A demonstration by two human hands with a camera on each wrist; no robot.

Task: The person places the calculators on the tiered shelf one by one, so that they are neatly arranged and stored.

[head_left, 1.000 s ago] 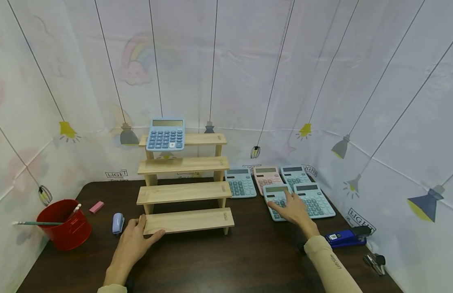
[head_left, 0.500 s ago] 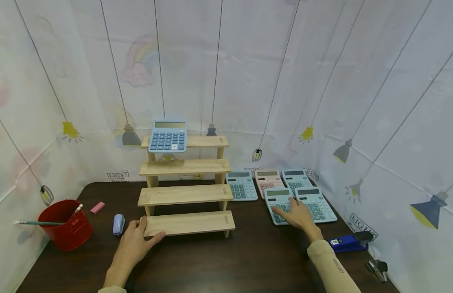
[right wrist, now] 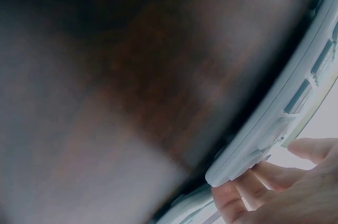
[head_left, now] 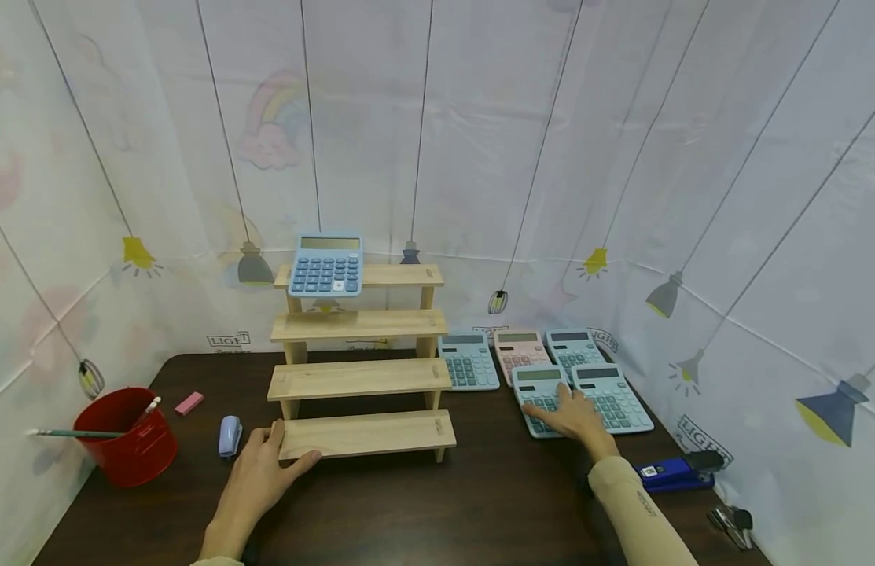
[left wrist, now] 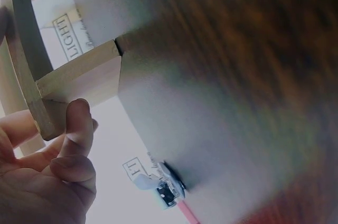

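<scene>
My left hand (head_left: pixel 256 475) grips the left end of the bottom step of a four-tier wooden display stand (head_left: pixel 373 435). In the left wrist view its fingers (left wrist: pixel 79 129) curl about the board's corner. My right hand (head_left: pixel 575 418) holds a light blue calculator (head_left: pixel 536 377) by its sides, thumb on the left edge and fingers on the right. The right wrist view shows the fingertips (right wrist: pixel 229 200) against the rim of that calculator (right wrist: pixel 274 115). Another blue calculator (head_left: pixel 327 266) leans upright on the stand's top tier, at the left.
Around the held calculator lie another light blue one (head_left: pixel 610 401), a pink one (head_left: pixel 520 350) and two more behind. A blue stapler (head_left: pixel 674 472) and keys (head_left: pixel 730 525) are at right. A red bucket (head_left: pixel 129 448) with pencils, a pink eraser (head_left: pixel 189 403) and a small stapler (head_left: pixel 229 436) stand left.
My right hand has come down from above the front calculator and closed on its sides. The left hand stays at the stand. The head view has shifted slightly.
</scene>
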